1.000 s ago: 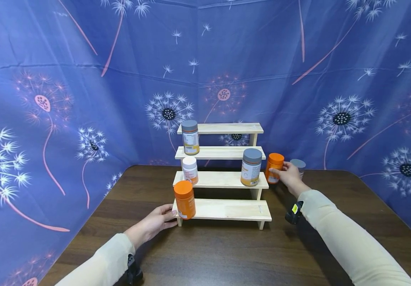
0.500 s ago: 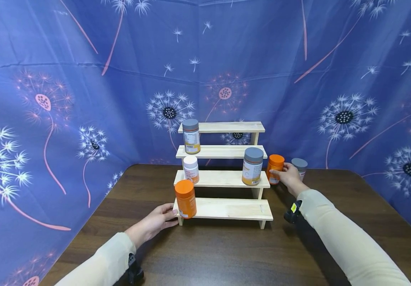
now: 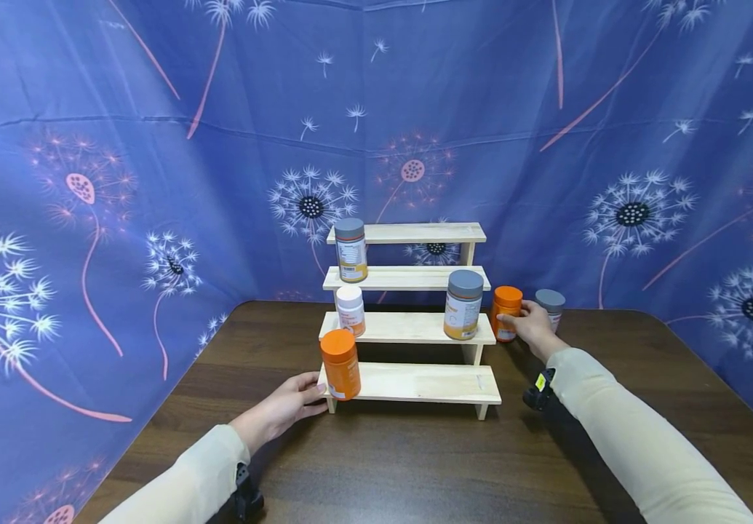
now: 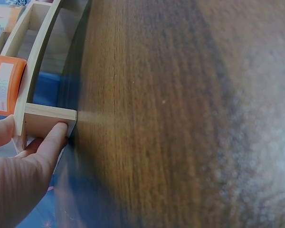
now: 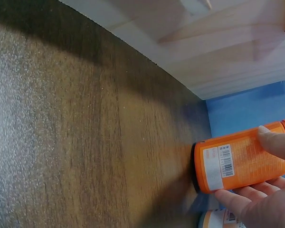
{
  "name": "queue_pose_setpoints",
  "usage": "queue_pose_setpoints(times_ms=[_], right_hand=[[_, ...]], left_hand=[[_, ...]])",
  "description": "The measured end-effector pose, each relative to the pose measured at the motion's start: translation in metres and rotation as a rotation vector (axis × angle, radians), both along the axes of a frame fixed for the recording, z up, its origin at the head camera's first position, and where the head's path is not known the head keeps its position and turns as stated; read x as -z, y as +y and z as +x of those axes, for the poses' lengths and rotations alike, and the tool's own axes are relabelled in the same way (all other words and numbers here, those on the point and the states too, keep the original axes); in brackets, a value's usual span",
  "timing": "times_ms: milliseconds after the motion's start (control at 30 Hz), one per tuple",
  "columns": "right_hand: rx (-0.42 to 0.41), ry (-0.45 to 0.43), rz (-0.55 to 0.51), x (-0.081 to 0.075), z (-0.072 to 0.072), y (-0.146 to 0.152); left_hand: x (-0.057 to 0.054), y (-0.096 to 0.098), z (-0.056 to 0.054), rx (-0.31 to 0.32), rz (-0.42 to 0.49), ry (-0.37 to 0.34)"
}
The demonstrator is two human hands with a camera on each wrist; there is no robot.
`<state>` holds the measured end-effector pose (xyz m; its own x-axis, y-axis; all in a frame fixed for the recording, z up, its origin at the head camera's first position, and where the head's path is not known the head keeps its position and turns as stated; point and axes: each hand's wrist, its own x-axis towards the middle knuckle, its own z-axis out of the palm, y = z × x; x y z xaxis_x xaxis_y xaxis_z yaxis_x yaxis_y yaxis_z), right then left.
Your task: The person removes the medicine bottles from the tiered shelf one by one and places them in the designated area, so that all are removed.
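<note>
A stepped wooden display stand (image 3: 428, 382) with several shelves faces me. My left hand (image 3: 284, 407) grips its lowest shelf at the left end; in the left wrist view the index finger (image 4: 54, 140) lies along the stand's leg (image 4: 45, 121). Right above that hand, an orange jar (image 3: 341, 375) stands on the shelf. My right hand (image 3: 533, 327) holds another orange jar (image 3: 506, 302) on the table to the right of the stand, with thumb and fingers on opposite sides. In the right wrist view this orange jar (image 5: 247, 159) shows a barcode label. A grey-lidded jar (image 3: 551, 302) stands just behind this hand.
Higher on the stand are a white bottle (image 3: 350, 313) and a grey-lidded jar (image 3: 351, 255) at the left, and another grey-lidded jar (image 3: 463, 309) at the right. The brown wooden table (image 3: 402, 466) ends at a blue dandelion-print cloth (image 3: 219, 182) behind and at the sides.
My right hand has brought its orange jar slightly toward me and to the right. The left hand keeps its place on the stand, and the view has shifted a little.
</note>
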<state>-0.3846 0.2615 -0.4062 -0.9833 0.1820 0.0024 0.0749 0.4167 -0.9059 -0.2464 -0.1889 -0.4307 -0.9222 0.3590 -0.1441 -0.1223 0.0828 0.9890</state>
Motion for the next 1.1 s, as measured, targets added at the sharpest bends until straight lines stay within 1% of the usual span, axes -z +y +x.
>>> queue_pose_setpoints(times_ms=[200, 433, 567, 833, 1100], right_hand=[[0.021, -0.012, 0.016, 0.001, -0.002, 0.0], [0.005, -0.024, 0.106, -0.001, -0.003, 0.001], [0.002, -0.029, 0.128, -0.002, -0.003, 0.0], [0.002, -0.022, 0.107, -0.003, 0.0, 0.0], [0.018, 0.032, 0.093, -0.009, 0.002, -0.002]], left_hand=[[-0.001, 0.001, 0.0, -0.001, 0.004, -0.008], [0.0, 0.001, -0.001, -0.012, 0.001, -0.011], [0.0, 0.0, -0.001, -0.019, -0.001, -0.018], [-0.001, -0.001, 0.0, -0.013, -0.01, -0.02], [-0.001, -0.001, 0.0, 0.0, -0.02, -0.026]])
